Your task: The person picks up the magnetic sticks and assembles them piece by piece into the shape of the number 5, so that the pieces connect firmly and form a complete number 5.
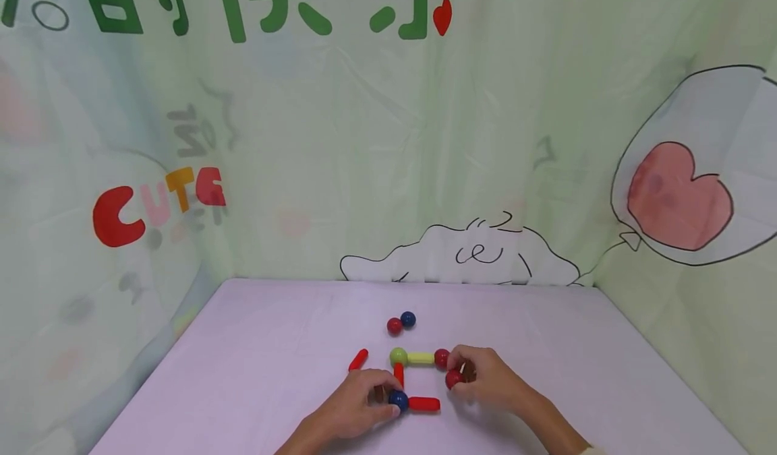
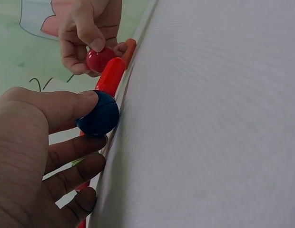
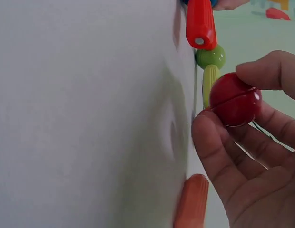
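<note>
My left hand [image 1: 355, 408] pinches a dark blue ball [image 1: 398, 401] between thumb and fingers, low over the table. From that ball a red magnetic rod [image 1: 424, 404] points right, its metal tip [image 3: 199, 41] bare in the right wrist view. Another red rod [image 1: 398, 375] runs back from the blue ball to a green ball [image 1: 398, 356]. A yellow-green rod [image 1: 421, 358] links the green ball to a red ball [image 1: 442, 358]. Just in front of that corner, my right hand [image 1: 494, 381] holds a second red ball [image 3: 235, 99] between thumb and fingers.
Farther back on the pale table [image 1: 273, 320], a red ball [image 1: 394, 325] and a blue ball [image 1: 409, 319] sit side by side. A loose red rod [image 1: 359, 359] lies beyond my left hand. An orange-red rod [image 3: 191, 202] lies near my right hand. A printed curtain [image 1: 364, 138] hangs behind.
</note>
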`<state>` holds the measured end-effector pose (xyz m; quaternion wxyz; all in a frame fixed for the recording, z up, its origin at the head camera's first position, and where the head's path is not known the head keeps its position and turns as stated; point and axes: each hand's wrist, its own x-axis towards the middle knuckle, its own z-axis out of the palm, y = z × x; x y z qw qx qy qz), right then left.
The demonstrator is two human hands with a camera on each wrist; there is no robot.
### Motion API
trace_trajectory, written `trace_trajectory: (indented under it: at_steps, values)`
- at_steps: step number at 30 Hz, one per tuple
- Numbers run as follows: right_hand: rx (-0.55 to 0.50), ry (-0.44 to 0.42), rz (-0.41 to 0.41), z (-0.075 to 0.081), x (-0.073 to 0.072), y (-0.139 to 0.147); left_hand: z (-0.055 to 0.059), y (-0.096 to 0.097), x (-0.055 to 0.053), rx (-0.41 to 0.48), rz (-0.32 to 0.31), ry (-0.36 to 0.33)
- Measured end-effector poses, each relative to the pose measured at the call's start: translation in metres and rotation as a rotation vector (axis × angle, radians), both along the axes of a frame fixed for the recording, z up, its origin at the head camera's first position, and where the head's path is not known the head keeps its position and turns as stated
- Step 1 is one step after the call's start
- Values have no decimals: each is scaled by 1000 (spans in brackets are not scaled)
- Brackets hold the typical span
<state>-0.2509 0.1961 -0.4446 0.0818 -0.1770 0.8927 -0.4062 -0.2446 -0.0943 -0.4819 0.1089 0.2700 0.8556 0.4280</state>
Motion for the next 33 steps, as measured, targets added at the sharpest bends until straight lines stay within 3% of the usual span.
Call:
trace_trajectory:
  at_steps: [4,11,33]
  values:
    - [17,-69,46,-6,1,-2,1,0,0,-4,5,2]
    - [31,-71,111,-11,4,-7,0,1,-1,-5,7,10]
    - [-14,-69,90,-10,0,-7,4,3,-3,-40,44,7]
